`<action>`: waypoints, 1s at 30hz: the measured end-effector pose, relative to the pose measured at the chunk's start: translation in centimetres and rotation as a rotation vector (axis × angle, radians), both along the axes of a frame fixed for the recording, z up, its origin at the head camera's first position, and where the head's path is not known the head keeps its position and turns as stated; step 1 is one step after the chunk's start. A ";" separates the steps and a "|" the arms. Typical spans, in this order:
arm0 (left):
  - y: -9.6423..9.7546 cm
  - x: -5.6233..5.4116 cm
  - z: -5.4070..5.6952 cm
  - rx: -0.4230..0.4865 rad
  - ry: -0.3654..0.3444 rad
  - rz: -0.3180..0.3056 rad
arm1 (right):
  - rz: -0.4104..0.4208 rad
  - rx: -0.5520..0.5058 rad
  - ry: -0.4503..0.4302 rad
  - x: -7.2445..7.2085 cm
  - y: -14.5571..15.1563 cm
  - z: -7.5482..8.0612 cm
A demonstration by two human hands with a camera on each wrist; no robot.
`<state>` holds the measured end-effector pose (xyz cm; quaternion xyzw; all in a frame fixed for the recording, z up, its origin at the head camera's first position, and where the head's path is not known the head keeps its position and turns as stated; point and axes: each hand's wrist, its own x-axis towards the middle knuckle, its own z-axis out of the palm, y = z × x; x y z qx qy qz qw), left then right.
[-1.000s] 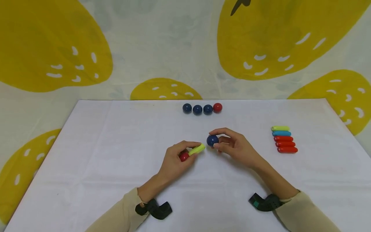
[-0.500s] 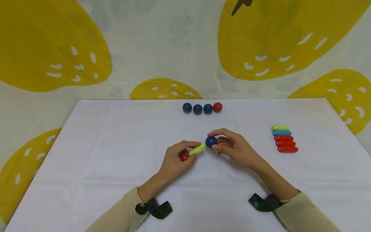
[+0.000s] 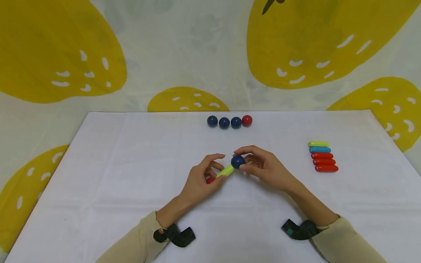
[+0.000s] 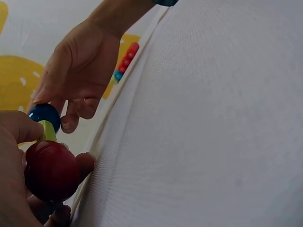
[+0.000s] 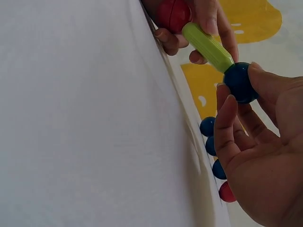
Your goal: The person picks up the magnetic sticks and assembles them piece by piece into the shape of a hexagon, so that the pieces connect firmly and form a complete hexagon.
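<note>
My left hand [image 3: 200,177] holds a yellow-green ribbed rod [image 5: 208,46], its thumb lying along the side and its index finger lifted off. A red ball [image 4: 52,171] sits at the rod's near end, partly hidden by the hand in the head view. My right hand [image 3: 263,166] pinches a dark blue ball [image 5: 240,82] between thumb and fingers. The rod's far end meets the blue ball, so red ball, rod and blue ball lie in one slanted line above the table.
Along the back edge of the white table [image 3: 131,153] are three dark blue balls [image 3: 224,122] and a red ball [image 3: 247,120]. At the right lie a yellow-green rod [image 3: 318,144], a blue rod [image 3: 320,149] and three red rods [image 3: 323,162]. Patterned cloth [image 3: 184,54] hangs behind.
The right hand has brought the blue ball left and slightly down, against the rod's end. The left index finger has lifted off the rod, which has tilted slightly.
</note>
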<state>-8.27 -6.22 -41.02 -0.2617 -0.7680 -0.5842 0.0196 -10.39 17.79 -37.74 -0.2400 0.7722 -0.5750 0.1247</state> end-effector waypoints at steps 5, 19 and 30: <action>0.0 0.2 0.2 0.046 -0.101 -0.026 | 0.001 -0.042 -0.004 0.2 -0.5 0.0; 0.2 0.6 2.1 0.048 -0.164 -0.030 | 0.006 -0.046 0.056 0.7 -1.2 -0.5; 0.2 1.3 4.2 0.062 -0.131 -0.040 | 0.043 -0.062 0.105 0.7 -1.3 -0.5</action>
